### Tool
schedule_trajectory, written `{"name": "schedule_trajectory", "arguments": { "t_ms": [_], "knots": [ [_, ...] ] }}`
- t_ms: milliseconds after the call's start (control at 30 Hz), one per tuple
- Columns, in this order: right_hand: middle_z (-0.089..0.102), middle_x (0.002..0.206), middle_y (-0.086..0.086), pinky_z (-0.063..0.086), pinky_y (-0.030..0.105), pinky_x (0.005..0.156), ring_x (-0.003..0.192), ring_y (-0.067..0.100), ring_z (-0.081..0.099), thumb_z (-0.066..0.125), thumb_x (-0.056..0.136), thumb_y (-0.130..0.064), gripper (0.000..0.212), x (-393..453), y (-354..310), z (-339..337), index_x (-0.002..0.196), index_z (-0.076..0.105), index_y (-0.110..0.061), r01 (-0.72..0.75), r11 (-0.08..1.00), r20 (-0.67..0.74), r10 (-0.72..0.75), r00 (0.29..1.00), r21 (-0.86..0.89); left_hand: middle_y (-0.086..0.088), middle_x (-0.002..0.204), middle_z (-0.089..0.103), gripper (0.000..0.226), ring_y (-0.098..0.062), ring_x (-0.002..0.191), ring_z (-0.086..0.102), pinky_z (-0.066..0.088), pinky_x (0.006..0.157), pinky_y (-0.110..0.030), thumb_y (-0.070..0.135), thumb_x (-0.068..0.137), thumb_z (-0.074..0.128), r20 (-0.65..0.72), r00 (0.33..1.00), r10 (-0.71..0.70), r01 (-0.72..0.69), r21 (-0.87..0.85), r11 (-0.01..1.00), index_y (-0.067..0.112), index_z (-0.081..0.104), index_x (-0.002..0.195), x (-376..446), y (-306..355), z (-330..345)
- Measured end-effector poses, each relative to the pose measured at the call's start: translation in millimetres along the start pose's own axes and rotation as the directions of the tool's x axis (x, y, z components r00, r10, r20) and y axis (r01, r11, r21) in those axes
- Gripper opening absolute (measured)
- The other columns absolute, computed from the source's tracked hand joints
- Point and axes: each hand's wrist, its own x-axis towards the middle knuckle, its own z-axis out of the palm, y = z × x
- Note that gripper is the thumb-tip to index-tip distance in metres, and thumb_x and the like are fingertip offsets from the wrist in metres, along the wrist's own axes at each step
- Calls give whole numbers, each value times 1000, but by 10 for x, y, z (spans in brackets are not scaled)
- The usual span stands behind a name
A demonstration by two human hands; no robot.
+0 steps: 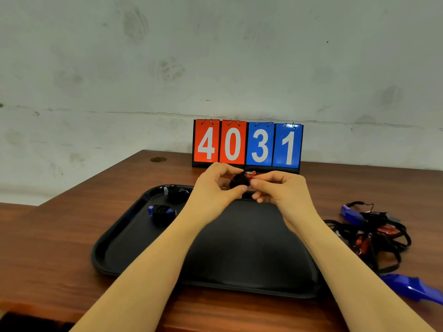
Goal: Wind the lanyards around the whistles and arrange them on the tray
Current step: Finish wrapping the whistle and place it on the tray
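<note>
Both hands are raised together above the far edge of the black tray (134,238), working on one red whistle (250,174) almost buried under its black lanyard (238,180). The left hand (215,185) pinches the dark wound bundle between thumb and curled fingers, and the right hand (278,186) pinches the same bundle from the other side, fingertips meeting the left's at the cord. Only a bit of red plastic and a metal ring show above the winding.

On the tray, in the far left corner, lies a wound black bundle (176,191); whether a whistle sits inside it I cannot tell. Just nearer lies a blue whistle (161,211) wrapped in black cord, apart from the first.

On the wooden counter (55,236) to the right of the tray sits a loose tangle of black lanyards (376,238) with red whistles and a blue one caught in it. A second blue whistle (412,287) lies nearer, by the tray's near right corner.

Behind the hands a flip scoreboard (247,144) stands against the wall, reading 40 in red and 31 in blue.
</note>
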Motion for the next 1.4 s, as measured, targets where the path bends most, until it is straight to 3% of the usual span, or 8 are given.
{"name": "schedule_trajectory", "arguments": {
  "t_ms": [167, 333, 633, 800, 933, 1033, 1233, 1400],
  "knots": [
    [68, 73, 10, 56, 26, 63, 62, 18, 67, 70, 78, -7, 8, 4, 3, 61, 79, 64, -12, 70, 989, -67, -79, 995, -134, 3, 103, 63, 27, -11, 84, 65, 58, 68, -24, 12, 78, 70, -11, 1000, 4, -3, 38, 999, 19, 58, 101, -10, 5, 17],
    [68, 77, 2, 54, 16, 66, 67, 8, 66, 69, 78, -6, 13, -26, -8, 100, 82, 63, -17, 148, 968, -57, -163, 985, -204, 6, 94, 65, 24, -10, 76, 66, 58, 70, -26, 15, 78, 71, -35, 999, 30, -26, 106, 994, 20, 58, 98, -16, -8, 21],
    [67, 84, -7, 53, 16, 77, 78, 3, 65, 66, 82, -5, 19, -62, -13, 80, 90, 64, -22, 221, 937, 37, -219, 975, -271, 9, 91, 63, 24, -9, 77, 65, 58, 68, -30, 15, 78, 71, -52, 998, 43, -38, 102, 994, 21, 56, 95, -19, -7, 7],
    [55, 91, -11, 45, 7, 80, 88, 3, 58, 64, 82, -3, 12, -51, 19, 83, 90, 67, -12, 396, 798, 69, -412, 909, -455, 17, 87, 59, 25, 0, 82, 60, 53, 71, -17, 14, 79, 70, -16, 994, 107, -104, 153, 983, 22, 54, 95, -29, -1, 30],
    [58, 88, -12, 45, 7, 82, 90, 2, 59, 63, 83, -3, 13, -30, 39, 88, 92, 65, -14, 417, 777, 93, -426, 900, -472, 16, 89, 58, 27, 1, 85, 58, 47, 70, -7, 14, 78, 70, -30, 992, 121, -115, 152, 982, 20, 51, 96, -23, -5, 27],
    [60, 88, -11, 45, 7, 82, 90, 2, 59, 63, 83, -3, 14, -21, 39, 73, 92, 64, -14, 420, 783, 98, -426, 900, -458, 15, 93, 56, 30, 0, 89, 56, 45, 71, -11, 14, 80, 69, -8, 995, 98, -97, 126, 987, 19, 47, 99, -14, -9, 34],
    [61, 92, -3, 49, 15, 84, 89, 8, 61, 63, 82, -1, 13, -24, 51, 79, 90, 64, -11, 470, 748, 141, -462, 876, -468, 19, 102, 50, 35, 7, 96, 50, 42, 78, -2, 8, 86, 60, 85, 995, 53, -57, 50, 997, 24, 42, 112, -13, -16, 47],
    [62, 92, -3, 49, 16, 84, 89, 8, 61, 63, 82, -1, 13, -21, 53, 98, 92, 64, -10, 495, 728, 156, -484, 861, -473, 13, 95, 56, 13, 5, 89, 55, 44, 76, -10, 12, 94, 46, 72, 997, 5, 1, -93, 996, 23, 48, 100, 5, 20, 56]
  ]
}}
